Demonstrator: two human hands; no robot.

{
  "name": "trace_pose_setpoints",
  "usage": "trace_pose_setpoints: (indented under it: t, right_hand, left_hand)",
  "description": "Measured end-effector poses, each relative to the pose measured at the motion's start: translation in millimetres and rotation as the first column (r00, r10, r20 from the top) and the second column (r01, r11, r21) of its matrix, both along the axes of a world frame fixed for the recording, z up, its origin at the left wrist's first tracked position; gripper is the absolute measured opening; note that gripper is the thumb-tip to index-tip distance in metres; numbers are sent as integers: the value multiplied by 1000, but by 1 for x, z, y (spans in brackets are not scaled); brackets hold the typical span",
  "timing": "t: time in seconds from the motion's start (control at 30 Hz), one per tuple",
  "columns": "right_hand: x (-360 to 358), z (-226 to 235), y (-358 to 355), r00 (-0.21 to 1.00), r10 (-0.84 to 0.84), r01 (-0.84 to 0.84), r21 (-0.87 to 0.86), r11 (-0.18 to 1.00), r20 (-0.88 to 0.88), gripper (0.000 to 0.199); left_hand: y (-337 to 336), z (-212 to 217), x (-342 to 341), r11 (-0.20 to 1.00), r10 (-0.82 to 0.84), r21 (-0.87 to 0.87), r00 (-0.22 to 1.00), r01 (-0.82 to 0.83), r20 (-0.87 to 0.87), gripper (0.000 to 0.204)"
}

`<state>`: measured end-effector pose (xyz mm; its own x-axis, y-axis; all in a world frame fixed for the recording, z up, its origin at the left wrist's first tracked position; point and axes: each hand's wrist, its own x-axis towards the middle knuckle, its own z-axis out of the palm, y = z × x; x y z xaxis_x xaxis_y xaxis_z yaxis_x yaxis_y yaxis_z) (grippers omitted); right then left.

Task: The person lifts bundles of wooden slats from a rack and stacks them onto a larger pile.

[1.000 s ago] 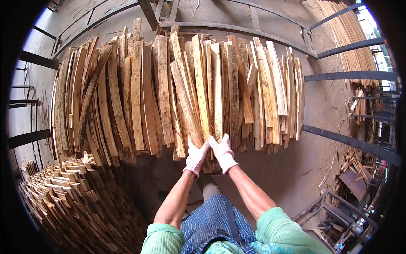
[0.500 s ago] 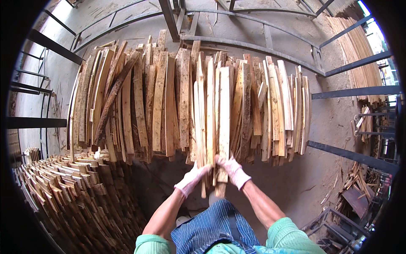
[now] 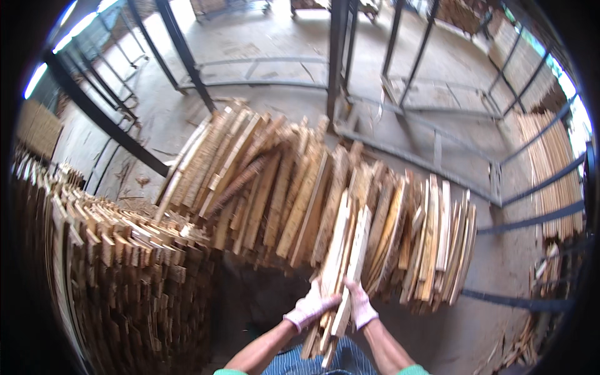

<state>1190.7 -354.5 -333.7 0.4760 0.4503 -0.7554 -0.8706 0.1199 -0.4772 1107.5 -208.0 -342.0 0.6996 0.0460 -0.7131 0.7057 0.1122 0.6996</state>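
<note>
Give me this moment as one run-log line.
left hand: holds wood strips | right hand: holds same strips | ahead: wood pile | left side: wood stack

Grey floor [image 3: 500,265], bare in patches to the right of the grip of the left hand [image 3: 310,307] and right hand [image 3: 360,306]. Beyond the grip: a dark metal frame [image 3: 335,69], its low rails near the floor. Just ahead and to both sides: a broad row of wooden strips [image 3: 300,200], laid side by side; its support is hidden. Left: a dense pile of strips [image 3: 137,275], base in shadow. Far right: long pale strips [image 3: 553,169]; nearer, scattered scrap wood [image 3: 522,344].
</note>
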Motion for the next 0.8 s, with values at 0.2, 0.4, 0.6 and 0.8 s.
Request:
trace_pose_setpoints:
  t: [0.2, 0.4, 0.6, 0.8]
  right_hand:
    - [-53, 68, 50, 952, 26, -53, 83, 995, 305, 60]
    - [-98, 213, 153, 729, 320, -345, -80, 935, 605, 96]
    - [-248, 303, 255, 724, 255, -546, 307, 779, 640, 85]
    - [-402, 371, 342, 616, 396, -720, 283, 634, 681, 79]
  left_hand:
    - [37, 63, -65, 961, 273, -140, 902, -239, 333, 110]
    - [115, 191, -147, 862, 485, -217, 619, -459, 618, 101]
    - [174, 283, -319, 742, 445, -56, 428, -668, 786, 104]
    - [210, 355, -488, 514, 530, -24, 296, -858, 795, 103]
